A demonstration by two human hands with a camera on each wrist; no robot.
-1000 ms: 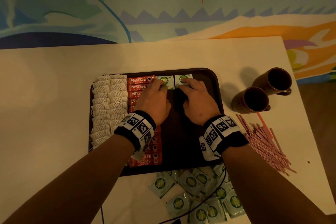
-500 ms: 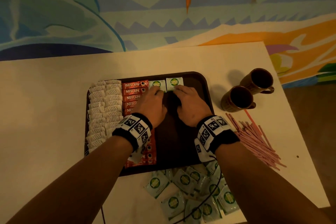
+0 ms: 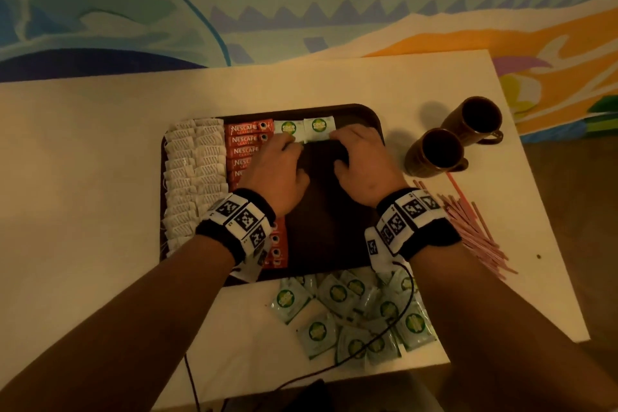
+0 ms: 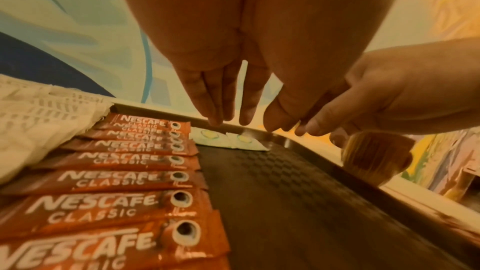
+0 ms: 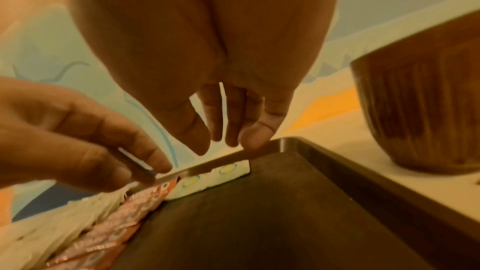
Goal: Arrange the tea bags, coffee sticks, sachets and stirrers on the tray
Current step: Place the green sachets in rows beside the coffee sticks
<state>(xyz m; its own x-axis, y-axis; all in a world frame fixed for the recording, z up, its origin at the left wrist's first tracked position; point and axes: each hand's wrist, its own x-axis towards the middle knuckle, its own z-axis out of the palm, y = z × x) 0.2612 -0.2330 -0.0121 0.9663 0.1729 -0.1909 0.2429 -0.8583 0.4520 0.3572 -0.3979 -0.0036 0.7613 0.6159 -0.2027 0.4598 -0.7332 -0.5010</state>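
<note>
**Colours on the tray and table**

The tray [image 3: 354, 244] is dark brown with a fine woven check in its floor. The coffee sticks [image 3: 245, 139] are red-orange with white NESCAFÉ CLASSIC lettering. The tea bags [image 3: 195, 170] are off-white with pale grey lines. The two sachets [image 3: 304, 128] on the tray are white with a green-and-yellow round logo, like the loose sachets [image 3: 354, 314]. The stirrers [image 3: 475, 231] are pink. The mugs [image 3: 451, 140] are brown. The table [image 3: 83, 177] is cream; the wall [image 3: 301, 0] shows blue, teal and orange shapes.
</note>
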